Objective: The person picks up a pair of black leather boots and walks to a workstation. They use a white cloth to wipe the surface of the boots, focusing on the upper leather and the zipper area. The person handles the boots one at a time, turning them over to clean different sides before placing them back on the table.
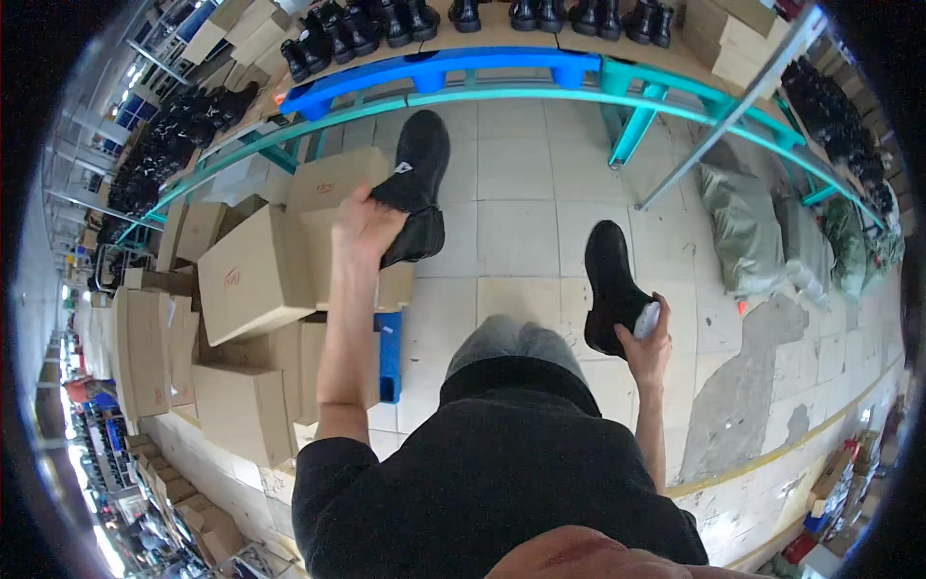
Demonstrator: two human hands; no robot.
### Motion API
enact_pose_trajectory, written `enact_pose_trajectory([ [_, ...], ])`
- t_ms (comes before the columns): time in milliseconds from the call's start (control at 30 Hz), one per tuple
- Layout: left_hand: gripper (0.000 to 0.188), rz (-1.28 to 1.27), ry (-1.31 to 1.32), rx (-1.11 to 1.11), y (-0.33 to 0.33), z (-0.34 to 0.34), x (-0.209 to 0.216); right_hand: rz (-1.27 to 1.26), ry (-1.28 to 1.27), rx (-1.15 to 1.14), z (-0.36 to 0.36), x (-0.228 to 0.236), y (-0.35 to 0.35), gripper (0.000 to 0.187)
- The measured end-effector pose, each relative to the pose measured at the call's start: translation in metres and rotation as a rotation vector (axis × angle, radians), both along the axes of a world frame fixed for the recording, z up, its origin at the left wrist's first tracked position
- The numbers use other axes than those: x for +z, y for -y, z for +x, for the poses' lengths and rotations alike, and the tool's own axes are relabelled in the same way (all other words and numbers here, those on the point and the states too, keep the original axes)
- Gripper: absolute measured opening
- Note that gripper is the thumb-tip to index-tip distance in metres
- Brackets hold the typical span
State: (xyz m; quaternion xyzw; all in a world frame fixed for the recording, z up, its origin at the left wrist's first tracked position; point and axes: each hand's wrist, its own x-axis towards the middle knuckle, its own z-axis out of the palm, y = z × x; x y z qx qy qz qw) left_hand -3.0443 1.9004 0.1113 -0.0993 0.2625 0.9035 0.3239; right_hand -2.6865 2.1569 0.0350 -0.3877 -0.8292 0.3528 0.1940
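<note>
My left hand (365, 227) is closed on a black boot (421, 159), its toe pointing away from me and its sole partly showing. A small white mark shows near its ankle. On the other side, my right hand (650, 345) grips a second black boot (611, 280) by the shaft, also toe outward. Something white, perhaps paper stuffing, shows at that boot's opening under my fingers. Both boots hang in the air above the tiled floor, well apart from each other. The left one is close to a pile of cardboard boxes (246, 275).
Ahead runs a long bench with a teal frame (502, 90) and a blue edge (444, 68), with several black boots (410, 19) lined up on top. A metal pole (714, 125) slants at the right. Sacks (743, 232) lie under the bench's right end. A blue pallet (390, 357) shows beside the boxes.
</note>
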Motion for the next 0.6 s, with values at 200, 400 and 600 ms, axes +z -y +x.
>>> enact_pose_trajectory([
  [200,0.049,-0.05,-0.108,0.062,-0.116,-0.077,0.069,-0.017,-0.196,0.086,-0.122,0.027,-0.121,0.078],
  [400,0.052,0.255,-0.033,-0.024,-0.242,-0.197,0.067,-0.119,-0.244,-0.025,-0.221,0.023,-0.217,0.079],
  [600,0.055,0.373,0.149,-0.102,-0.373,-0.311,0.04,-0.287,-0.324,-0.121,-0.295,0.05,-0.312,0.077],
])
